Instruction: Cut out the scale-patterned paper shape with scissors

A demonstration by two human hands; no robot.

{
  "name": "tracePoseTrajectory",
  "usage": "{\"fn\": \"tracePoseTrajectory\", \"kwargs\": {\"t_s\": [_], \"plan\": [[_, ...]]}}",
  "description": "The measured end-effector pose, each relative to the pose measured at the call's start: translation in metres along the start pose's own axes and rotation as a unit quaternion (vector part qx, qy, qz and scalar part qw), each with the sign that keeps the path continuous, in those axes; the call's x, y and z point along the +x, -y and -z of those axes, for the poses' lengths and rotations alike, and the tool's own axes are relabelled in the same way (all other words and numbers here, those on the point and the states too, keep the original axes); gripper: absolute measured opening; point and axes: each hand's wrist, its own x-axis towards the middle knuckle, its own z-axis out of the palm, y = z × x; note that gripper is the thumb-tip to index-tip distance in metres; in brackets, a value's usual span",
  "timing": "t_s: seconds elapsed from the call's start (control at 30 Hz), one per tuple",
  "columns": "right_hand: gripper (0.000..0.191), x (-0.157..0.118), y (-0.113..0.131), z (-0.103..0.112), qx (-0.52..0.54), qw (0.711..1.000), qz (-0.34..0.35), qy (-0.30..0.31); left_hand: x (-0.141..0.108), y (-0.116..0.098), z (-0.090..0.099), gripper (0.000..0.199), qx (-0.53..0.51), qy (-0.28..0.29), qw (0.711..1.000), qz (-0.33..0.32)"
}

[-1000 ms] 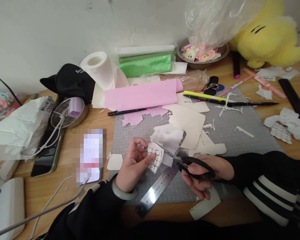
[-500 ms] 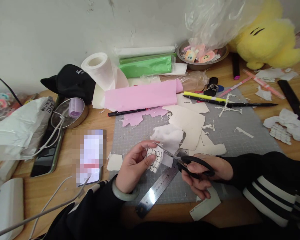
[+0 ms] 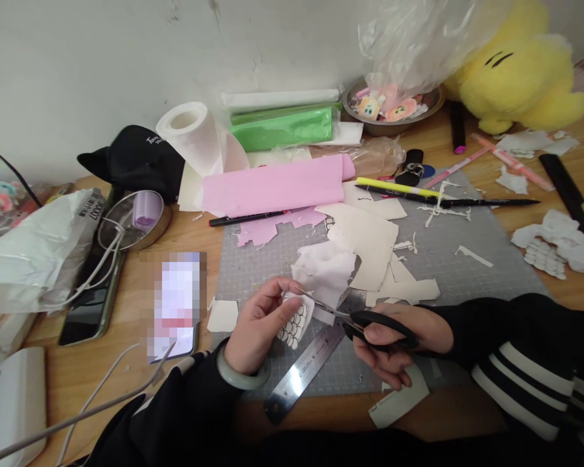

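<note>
Paper piece (image 3: 292,325) sits lower than before, pinched in left grip (image 3: 296,295); right grip (image 3: 370,342) holds scissors (image 3: 341,315).

The ruler (image 3: 304,373) lies on the cutting mat (image 3: 467,266), in front of the crumpled tissue (image 3: 324,266). Behind the tissue is the folded sheet (image 3: 277,185), with the paper roll (image 3: 189,136) at its left rear. The lit phone (image 3: 178,305) lies left of the mat, and behind it stands a bowl (image 3: 158,233) with a hair roller (image 3: 146,209) inside.
</note>
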Motion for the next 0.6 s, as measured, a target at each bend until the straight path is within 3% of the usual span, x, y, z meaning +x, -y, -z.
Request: {"fn": "tracePoseTrajectory", "kwargs": {"t_s": [0.13, 0.4, 0.6], "plan": [[0.044, 0.0, -0.001, -0.001, -0.003, 1.0, 0.0, 0.004, 0.002, 0.0, -0.001, 0.026, -0.012, -0.007, 0.999, 0.035], [0.041, 0.001, -0.001, -0.003, -0.007, 1.0, -0.013, 0.009, 0.001, -0.002, -0.004, 0.022, -0.018, 0.024, 0.999, 0.043], [0.056, 0.01, -0.011, 0.004, 0.034, 0.995, -0.054, 0.08, 0.002, 0.0, -0.003, 0.019, -0.017, 0.064, 0.996, 0.058]]}}
